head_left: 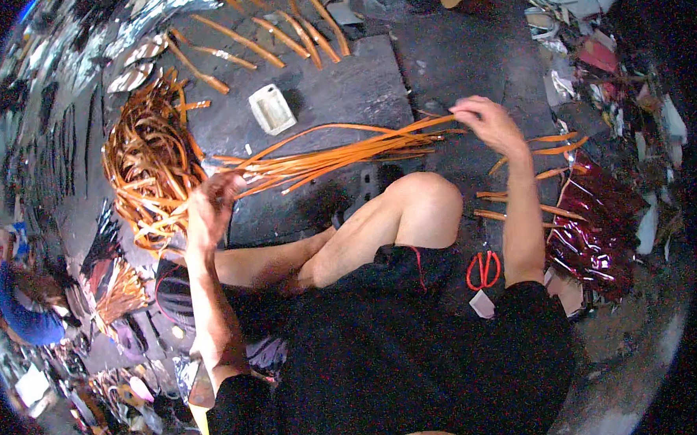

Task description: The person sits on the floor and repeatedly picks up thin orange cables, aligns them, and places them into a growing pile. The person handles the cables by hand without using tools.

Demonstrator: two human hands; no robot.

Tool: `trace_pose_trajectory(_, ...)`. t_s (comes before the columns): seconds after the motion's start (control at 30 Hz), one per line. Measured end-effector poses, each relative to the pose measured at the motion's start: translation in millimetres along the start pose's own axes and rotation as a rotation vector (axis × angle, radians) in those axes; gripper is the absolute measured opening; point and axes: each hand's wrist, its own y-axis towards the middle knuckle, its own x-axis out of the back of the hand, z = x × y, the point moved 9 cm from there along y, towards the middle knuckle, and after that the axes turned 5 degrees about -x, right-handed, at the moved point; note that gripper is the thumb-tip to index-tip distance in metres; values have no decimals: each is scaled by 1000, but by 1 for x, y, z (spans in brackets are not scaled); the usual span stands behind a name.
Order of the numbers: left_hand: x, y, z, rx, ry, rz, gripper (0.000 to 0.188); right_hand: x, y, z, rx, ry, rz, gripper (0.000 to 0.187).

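A loose bundle of long orange-brown strips (337, 159) lies across the dark floor sheet in front of my crossed legs. At its right end, the thumb and fingers of my right hand (489, 123) pinch the tip of a strip. My left hand (217, 197) is closed around the strips' left ends, its fingers curled and partly hidden. Just beyond that hand spreads a large tangled heap of similar glossy strips (149, 165). Past the bundle sits a small white rectangular dish (272, 110).
Several short strip bundles (276, 36) lie in a row at the far side. On the right are more strips (533, 208), a dark red glossy sheet pile (597, 220) and red-handled scissors (483, 270). A person in a blue sleeve (22, 309) is at the left edge. Scraps clutter the rim.
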Motion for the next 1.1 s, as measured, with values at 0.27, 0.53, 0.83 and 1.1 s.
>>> trace_pose_trajectory(0.27, -42, 0, -44, -45, 81, 87, 45, -66, 162, 78, 330, -21, -249, 31)
trace_pose_trajectory(0.53, -30, -44, -38, 16, -80, 16, 40, -131, 271, 85, 359, -527, -84, 32)
trace_pose_trajectory(0.83, -41, -39, -58, -13, -242, -1, 36, 79, 148, 33, 188, 690, -1100, 15)
trace_pose_trajectory(1.1, -46, 8, -198, -228, -751, -75, 33, 81, -7, 200, 340, 648, -262, 10)
